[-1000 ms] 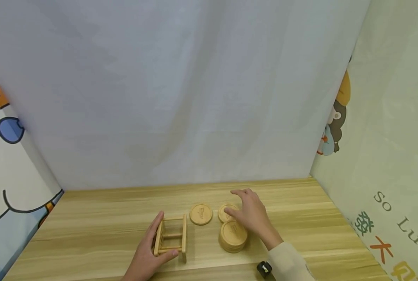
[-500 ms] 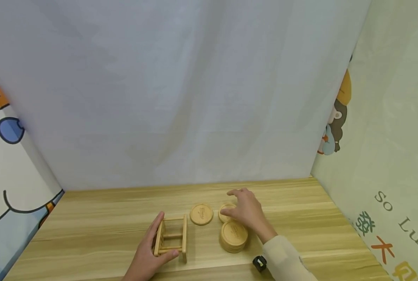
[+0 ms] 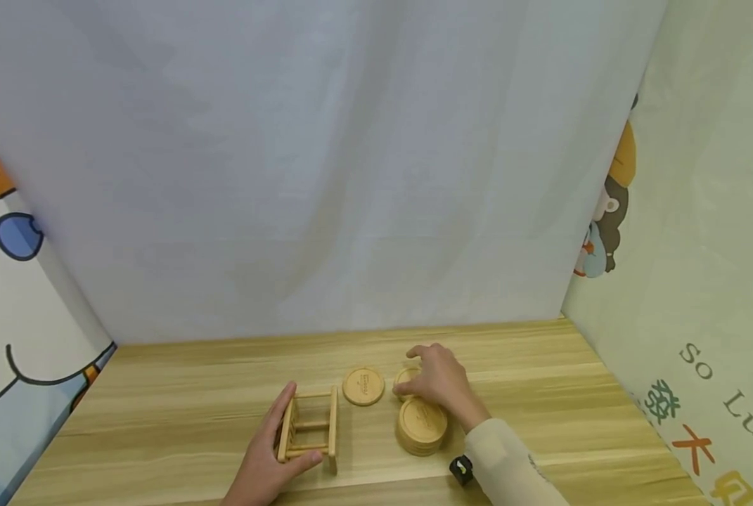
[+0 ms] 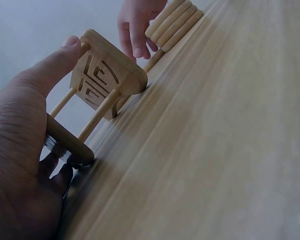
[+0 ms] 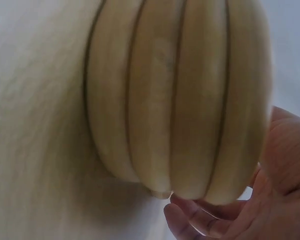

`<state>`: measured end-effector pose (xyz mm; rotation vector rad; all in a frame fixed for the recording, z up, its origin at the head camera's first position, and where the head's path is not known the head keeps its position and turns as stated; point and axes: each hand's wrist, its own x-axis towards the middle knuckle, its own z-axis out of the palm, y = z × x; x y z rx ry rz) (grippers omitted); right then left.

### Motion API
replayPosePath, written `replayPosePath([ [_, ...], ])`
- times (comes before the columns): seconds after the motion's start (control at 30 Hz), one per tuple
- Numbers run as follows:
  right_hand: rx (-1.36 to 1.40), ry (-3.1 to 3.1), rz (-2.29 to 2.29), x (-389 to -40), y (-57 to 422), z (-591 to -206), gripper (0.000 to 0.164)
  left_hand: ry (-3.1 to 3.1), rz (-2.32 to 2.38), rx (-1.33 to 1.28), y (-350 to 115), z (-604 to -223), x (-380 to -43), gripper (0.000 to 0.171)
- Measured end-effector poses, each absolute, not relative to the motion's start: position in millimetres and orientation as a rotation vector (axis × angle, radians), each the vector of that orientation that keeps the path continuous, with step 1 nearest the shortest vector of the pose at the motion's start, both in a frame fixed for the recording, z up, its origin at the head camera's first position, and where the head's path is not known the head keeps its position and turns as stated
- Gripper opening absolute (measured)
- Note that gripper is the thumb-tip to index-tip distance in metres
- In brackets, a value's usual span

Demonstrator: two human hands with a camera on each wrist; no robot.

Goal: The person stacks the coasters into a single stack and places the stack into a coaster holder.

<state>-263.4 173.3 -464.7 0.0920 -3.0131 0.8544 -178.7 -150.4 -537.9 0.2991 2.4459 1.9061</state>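
My left hand [image 3: 262, 450] holds a small wooden coaster rack [image 3: 332, 425], thumb on its near side and fingers along its left side. In the left wrist view the rack's cut-out end panel [image 4: 102, 70] faces the camera. My right hand [image 3: 442, 383] hovers over a single round wooden coaster [image 3: 408, 376], thumb and fingers spread apart. That coaster lies behind a stack of coasters [image 3: 422, 425], partly hidden by the hand. Another coaster [image 3: 363, 386] lies flat between rack and stack. The right wrist view shows the stack [image 5: 175, 100] close up, with curled fingertips [image 5: 177, 220] beyond it.
The wood-grain tabletop [image 3: 180, 407] carries all of this. A small black object [image 3: 461, 469] is beside the right sleeve [image 3: 509, 464]. A pale curtain [image 3: 351, 176] closes off the back, and printed cloths hang at both sides.
The right hand has shifted slightly left over the coaster behind the stack, its sleeve and the black object moving left too. The left hand and rack have stayed in place.
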Motion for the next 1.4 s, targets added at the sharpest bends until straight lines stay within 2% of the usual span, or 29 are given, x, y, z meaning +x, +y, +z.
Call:
replayPosePath([
  [0.2, 0.078, -3.034, 0.870, -265.3, 172.0, -466.4, 0.075, 2.440, 1.912, 0.301, -149.9, -536.3, -178.0, 0.114],
  [1.13, 0.078, -3.037, 0.817, -266.3, 170.0, -468.5, 0.063, 2.364, 1.968, 0.268, -149.0, -536.5, -177.9, 0.115],
  [1.4, 0.065, -3.028, 0.844, -266.5, 169.7, -468.7, 0.065, 2.363, 1.969, 0.269, -149.6, -537.4, -178.5, 0.115],
])
